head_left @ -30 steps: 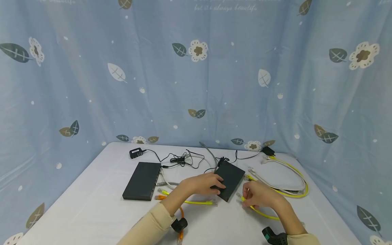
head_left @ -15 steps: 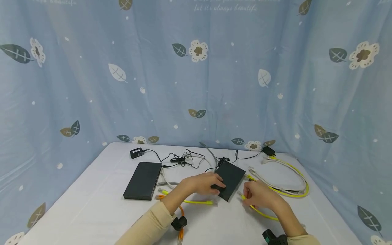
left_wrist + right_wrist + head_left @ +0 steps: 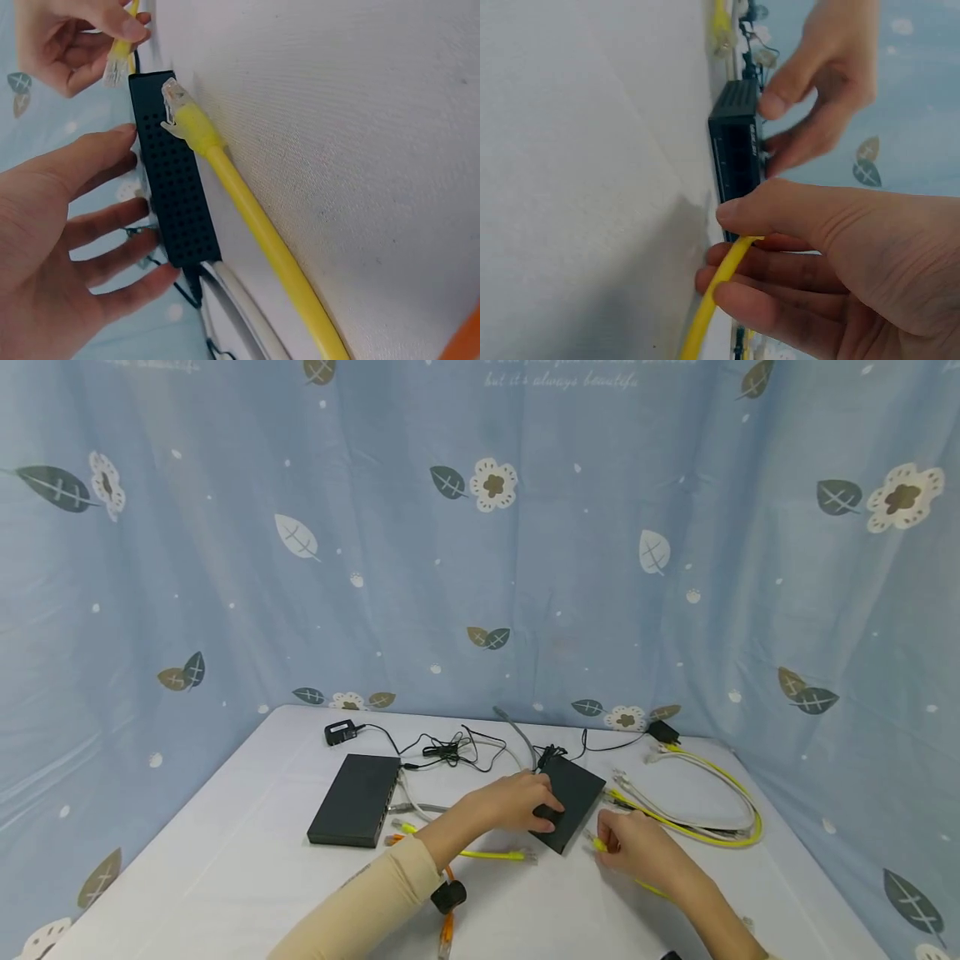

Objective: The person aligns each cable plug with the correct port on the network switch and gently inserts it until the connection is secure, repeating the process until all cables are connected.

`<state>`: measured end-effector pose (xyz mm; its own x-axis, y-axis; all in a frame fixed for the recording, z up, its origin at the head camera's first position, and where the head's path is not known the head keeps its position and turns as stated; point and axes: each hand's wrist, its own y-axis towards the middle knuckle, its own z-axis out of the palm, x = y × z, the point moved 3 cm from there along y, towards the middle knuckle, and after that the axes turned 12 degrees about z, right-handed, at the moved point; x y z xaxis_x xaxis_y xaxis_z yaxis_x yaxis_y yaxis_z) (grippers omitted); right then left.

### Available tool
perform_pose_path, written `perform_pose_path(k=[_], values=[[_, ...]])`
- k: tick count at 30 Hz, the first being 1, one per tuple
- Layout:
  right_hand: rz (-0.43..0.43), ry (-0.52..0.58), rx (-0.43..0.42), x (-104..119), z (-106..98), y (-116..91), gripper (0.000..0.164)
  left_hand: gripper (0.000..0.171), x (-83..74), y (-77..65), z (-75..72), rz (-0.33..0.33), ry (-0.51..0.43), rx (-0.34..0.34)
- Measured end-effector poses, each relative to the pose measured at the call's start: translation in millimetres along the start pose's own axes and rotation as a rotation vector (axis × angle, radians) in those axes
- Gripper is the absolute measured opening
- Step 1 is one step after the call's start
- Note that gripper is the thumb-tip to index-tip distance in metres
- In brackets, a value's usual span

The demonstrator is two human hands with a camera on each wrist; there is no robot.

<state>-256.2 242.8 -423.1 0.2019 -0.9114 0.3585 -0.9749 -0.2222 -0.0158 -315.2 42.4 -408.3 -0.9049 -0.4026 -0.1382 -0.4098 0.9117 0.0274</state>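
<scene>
My left hand (image 3: pixel 517 802) rests on top of a black network switch (image 3: pixel 576 793), its fingers spread and slightly bent in the left wrist view. The vented side of the switch (image 3: pixel 176 187) faces that camera; a row of ports shows in the right wrist view. Just to the right, my right hand (image 3: pixel 645 852) pinches a yellow Ethernet cable (image 3: pixel 705 315) behind its plug. That clear plug (image 3: pixel 115 69) points toward the switch, apart from it, and my fingers hide it in the right wrist view. A second yellow Ethernet cable (image 3: pixel 266 225) lies loose beside the switch.
Another black box (image 3: pixel 356 800) with ports lies to the left, with grey and white cables beside it. Behind are black power leads and two adapters (image 3: pixel 342 732). Coiled white and yellow cables (image 3: pixel 750 810) lie right. An orange cable (image 3: pixel 447 931) lies near the front.
My left hand has slid slightly right over the switch. My right wrist has dropped a little lower, with the yellow Ethernet cable still pinched. The whole head view has shifted slightly.
</scene>
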Motion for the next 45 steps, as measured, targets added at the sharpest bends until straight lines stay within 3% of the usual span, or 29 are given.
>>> perform_pose_path(k=[12,17,20,29,32,39,45], values=[[-0.067,-0.116,-0.240,5.9,2.3,-4.6,0.027,0.049,2.9,0.8,-0.5,-0.023,-0.029,0.047],[-0.054,-0.113,-0.268,4.5,0.1,-6.7,0.023,0.049,-2.8,3.4,-5.8,-0.056,-0.010,0.070],[-0.049,-0.096,-0.284,1.9,-0.3,-7.5,0.029,0.049,-2.9,6.2,-5.1,-0.062,-0.001,0.074],[-0.024,-0.137,-0.424,0.5,3.6,-11.3,0.021,0.050,2.7,11.5,-0.2,-0.053,0.011,0.080],[0.002,-0.132,-0.413,1.2,4.8,-11.4,0.016,0.051,4.1,11.3,1.0,-0.063,0.014,0.080],[0.110,-0.089,-0.301,2.4,11.0,-8.3,0.011,0.051,3.7,8.6,0.4,-0.084,0.003,0.073],[0.129,-0.069,-0.281,8.3,12.8,-10.8,0.013,0.051,4.4,6.6,-0.1,-0.086,-0.010,0.072]])
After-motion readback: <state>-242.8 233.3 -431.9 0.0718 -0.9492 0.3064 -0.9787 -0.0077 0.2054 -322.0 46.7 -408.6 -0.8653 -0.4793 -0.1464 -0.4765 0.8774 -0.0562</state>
